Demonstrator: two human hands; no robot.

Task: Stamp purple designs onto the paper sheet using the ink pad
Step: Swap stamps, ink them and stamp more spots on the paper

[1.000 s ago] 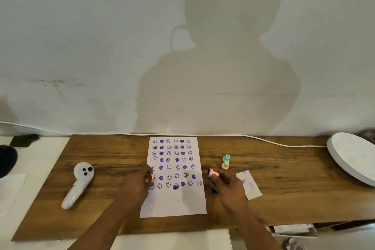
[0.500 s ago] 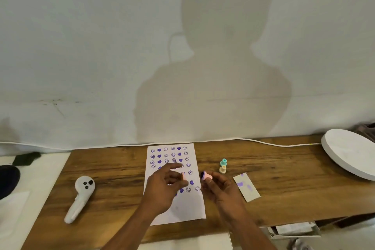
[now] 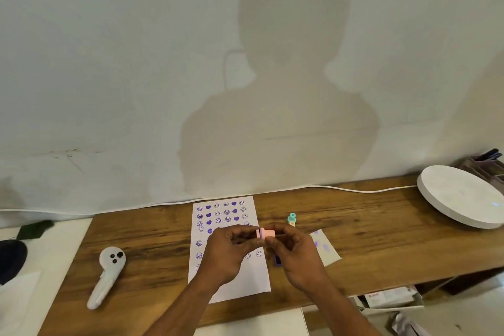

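Note:
A white paper sheet (image 3: 227, 279) with rows of purple smileys and hearts lies on the wooden table (image 3: 152, 243). Above its right side my left hand (image 3: 226, 251) and my right hand (image 3: 293, 251) meet around a small pink stamp (image 3: 266, 233) lying sideways, its purple-rimmed face towards the left hand. My right fingers pinch its pink body; my left fingertips touch the face end. The purple ink pad (image 3: 278, 261) peeks out under my right hand, just right of the sheet. A teal and cream stamp stack (image 3: 291, 219) stands behind my right hand.
A small paper scrap (image 3: 326, 249) with purple smudges lies right of my hands. A white controller (image 3: 107, 275) rests at the left. A round white board (image 3: 461, 196) sits at the far right, and a white cable (image 3: 354, 189) runs along the wall.
Both hands have lifted off the sheet and come together. The pink stamp has risen from beside the ink pad and now lies sideways between the two hands.

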